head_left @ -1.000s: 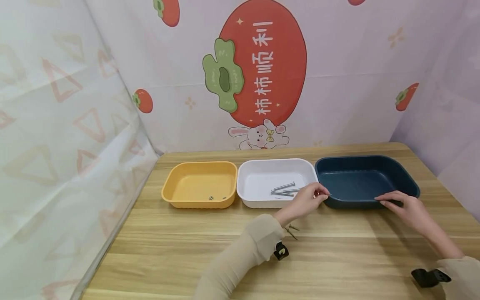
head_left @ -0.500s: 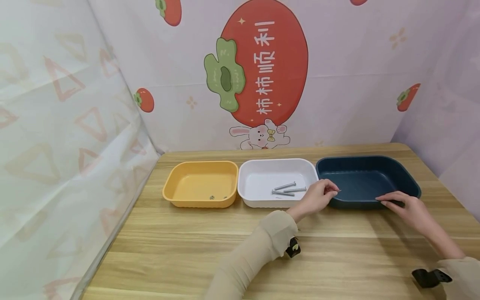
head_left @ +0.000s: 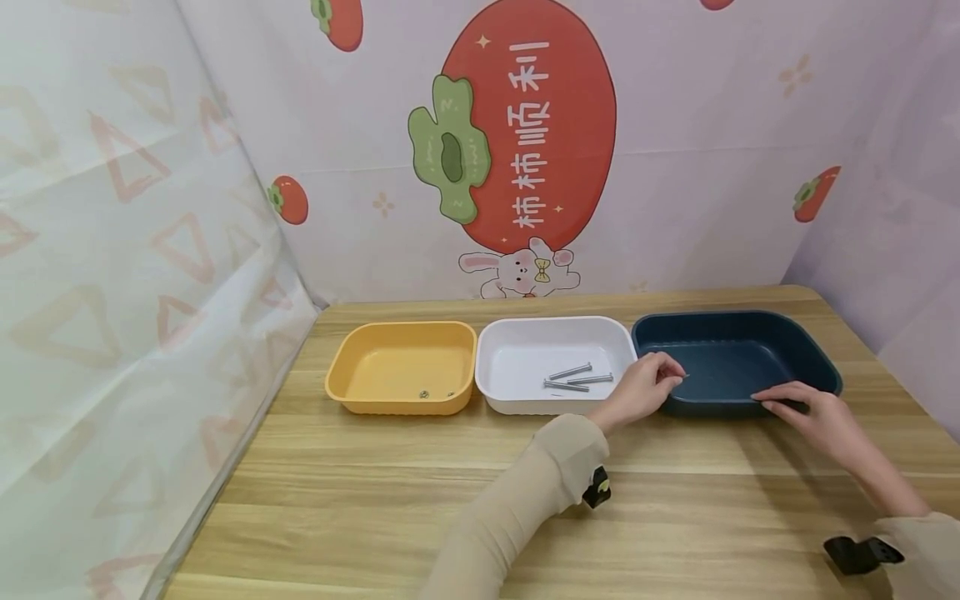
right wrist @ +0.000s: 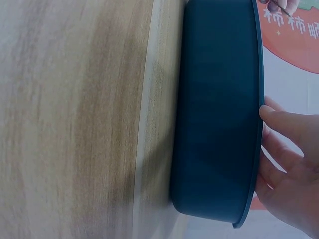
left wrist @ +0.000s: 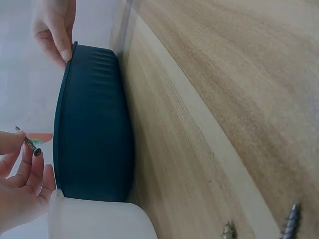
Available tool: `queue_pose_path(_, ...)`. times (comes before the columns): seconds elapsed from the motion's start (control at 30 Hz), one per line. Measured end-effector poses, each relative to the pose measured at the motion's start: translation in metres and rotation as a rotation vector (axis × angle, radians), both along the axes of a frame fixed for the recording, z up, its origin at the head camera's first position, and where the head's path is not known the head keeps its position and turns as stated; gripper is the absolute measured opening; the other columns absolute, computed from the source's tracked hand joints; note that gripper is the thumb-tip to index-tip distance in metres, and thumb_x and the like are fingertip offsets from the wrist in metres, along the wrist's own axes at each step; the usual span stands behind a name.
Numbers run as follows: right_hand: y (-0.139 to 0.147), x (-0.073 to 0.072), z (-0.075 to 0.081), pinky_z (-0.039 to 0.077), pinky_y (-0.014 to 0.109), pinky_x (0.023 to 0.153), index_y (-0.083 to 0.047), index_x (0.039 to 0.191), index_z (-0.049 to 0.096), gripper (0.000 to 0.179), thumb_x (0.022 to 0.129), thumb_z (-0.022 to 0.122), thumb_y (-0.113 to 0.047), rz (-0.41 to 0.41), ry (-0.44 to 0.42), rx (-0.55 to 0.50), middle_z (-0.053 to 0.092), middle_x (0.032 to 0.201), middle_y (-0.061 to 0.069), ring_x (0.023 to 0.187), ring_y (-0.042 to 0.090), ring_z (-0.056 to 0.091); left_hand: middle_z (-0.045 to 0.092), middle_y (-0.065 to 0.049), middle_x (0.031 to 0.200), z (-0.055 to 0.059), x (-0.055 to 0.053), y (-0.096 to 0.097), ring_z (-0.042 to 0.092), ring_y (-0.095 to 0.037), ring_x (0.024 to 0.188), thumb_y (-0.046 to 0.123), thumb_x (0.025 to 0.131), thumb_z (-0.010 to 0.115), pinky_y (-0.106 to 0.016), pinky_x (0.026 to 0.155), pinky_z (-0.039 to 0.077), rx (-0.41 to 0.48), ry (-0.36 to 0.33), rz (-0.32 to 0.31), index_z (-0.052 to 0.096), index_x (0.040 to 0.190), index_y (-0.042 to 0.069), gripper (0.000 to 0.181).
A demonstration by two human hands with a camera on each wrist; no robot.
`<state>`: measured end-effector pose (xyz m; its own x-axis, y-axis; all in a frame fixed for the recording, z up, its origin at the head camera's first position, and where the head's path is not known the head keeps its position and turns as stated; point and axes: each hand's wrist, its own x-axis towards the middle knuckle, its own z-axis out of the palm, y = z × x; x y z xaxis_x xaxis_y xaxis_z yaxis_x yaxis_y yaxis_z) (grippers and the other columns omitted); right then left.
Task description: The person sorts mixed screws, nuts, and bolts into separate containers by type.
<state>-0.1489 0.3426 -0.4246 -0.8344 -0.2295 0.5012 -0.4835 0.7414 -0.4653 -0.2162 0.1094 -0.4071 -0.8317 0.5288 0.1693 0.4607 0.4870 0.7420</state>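
- Left fingers (left wrist: 9, 143) pinching a screw (left wrist: 31, 145) at their tips, just above the navy tray (head_left: 723, 362)!
- Right fingers (right wrist: 281, 122) pinching that tray's near rim.
- Immediately left of the left fingers, the white tray (head_left: 525, 407), long bolts (head_left: 571, 372) lying inside.
- Lower than them, two more screws (left wrist: 291, 223) on the worktop (head_left: 337, 483).
- Farther left, the yellow tray (head_left: 397, 362) with small metal pieces (head_left: 424, 394).

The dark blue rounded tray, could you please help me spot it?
On the wood-grain table, find the tray row's right end. There the right hand holds the dark blue tray by its near rim; it is dark, unlike the rounded white tray.
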Motion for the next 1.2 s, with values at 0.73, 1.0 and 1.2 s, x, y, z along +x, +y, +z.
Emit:
queue_pose_path(0.73,0.004,0.000,0.002,0.032,0.001,0.065,-0.002,0.090,0.065,0.012,0.079,0.062,0.001,0.006,-0.066,-0.008,0.047,0.092,-0.031,0.088,-0.024,0.035,0.062,-0.002,0.093,-0.004,-0.003,-0.043,0.052,0.001,0.081,0.011,0.087,0.055,-0.010,0.074,0.040,0.136,-0.097,-0.161,0.061,0.103,0.005,0.018)
queue_pose_path(1.0,0.003,0.000,0.000,0.032,0.001,0.065,-0.003,0.089,0.066,0.014,0.077,0.062,0.004,0.013,-0.050,-0.026,0.048,0.092,-0.031,0.087,-0.023,0.037,0.063,-0.002,0.095,0.001,0.004,-0.069,0.053,0.002,0.081,0.013,0.086,0.057,-0.012,0.074,0.042,0.077,-0.120,-0.258,0.061,0.103,0.007,0.019)
queue_pose_path(1.2,0.005,-0.001,0.000,0.031,0.001,0.066,-0.005,0.089,0.066,0.016,0.077,0.062,0.004,0.008,-0.063,-0.040,0.048,0.092,-0.031,0.088,-0.023,0.037,0.063,-0.011,0.101,0.001,0.007,-0.083,0.054,-0.002,0.085,0.008,0.086,0.056,-0.014,0.076,0.043,0.095,-0.187,-0.348,0.059,0.105,0.001,0.020)
